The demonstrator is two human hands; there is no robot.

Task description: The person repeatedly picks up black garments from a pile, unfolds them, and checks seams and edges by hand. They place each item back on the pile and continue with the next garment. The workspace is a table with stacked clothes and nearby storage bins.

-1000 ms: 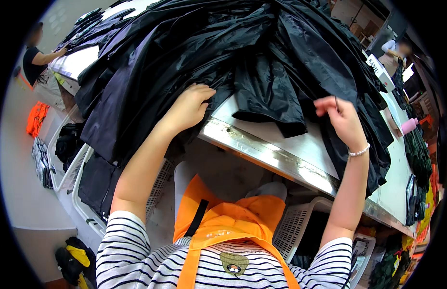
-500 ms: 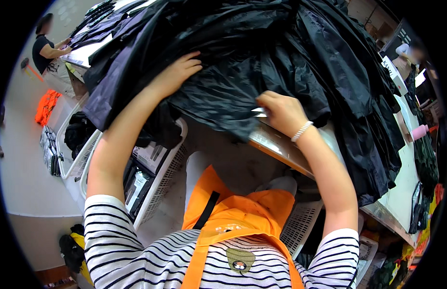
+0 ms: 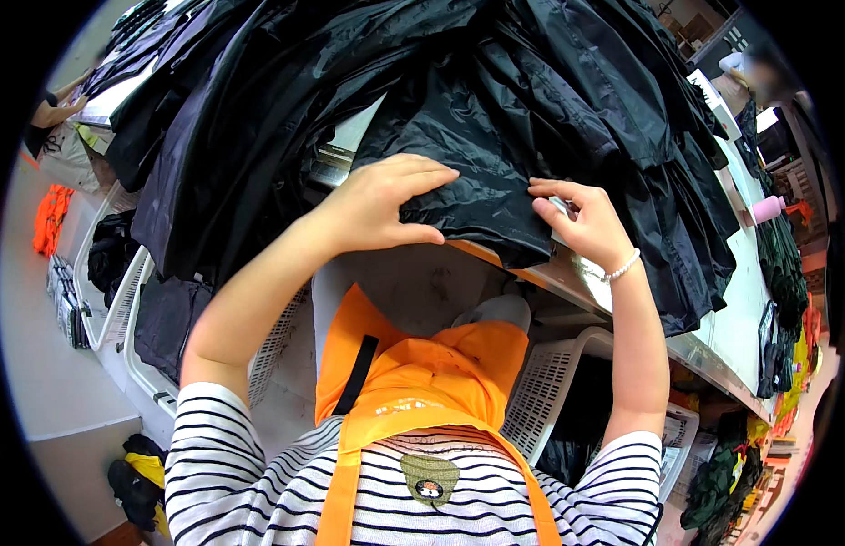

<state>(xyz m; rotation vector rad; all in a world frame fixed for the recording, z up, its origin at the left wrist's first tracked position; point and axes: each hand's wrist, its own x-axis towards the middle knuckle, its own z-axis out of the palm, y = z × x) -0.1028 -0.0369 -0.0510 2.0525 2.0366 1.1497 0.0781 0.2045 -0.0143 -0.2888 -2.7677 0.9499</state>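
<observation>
Black, shiny garments [image 3: 459,118] lie heaped over the table and droop past its near edge. My left hand [image 3: 386,200] rests at the left side of one black fabric panel with a hemmed lower edge, thumb and fingers spread apart. At the panel's right side is my right hand [image 3: 586,223], its fingers curled round a small silvery tool [image 3: 562,207] that looks like thread snips. Most of the tool is hidden in the palm. Whether the right fingertips also touch the cloth, I cannot tell.
White plastic baskets [image 3: 536,387] stand below the table on both sides, with dark cloth in them. A pink thread cone [image 3: 766,209] stands on the table at the right. Orange cloth [image 3: 52,218] lies at the far left. Two other people are at work, far left and far right.
My left hand has come nearer and to the right, over the panel's edge. The panel now lies flatter, and part of the table shows behind my left hand. My right hand has shifted slightly right.
</observation>
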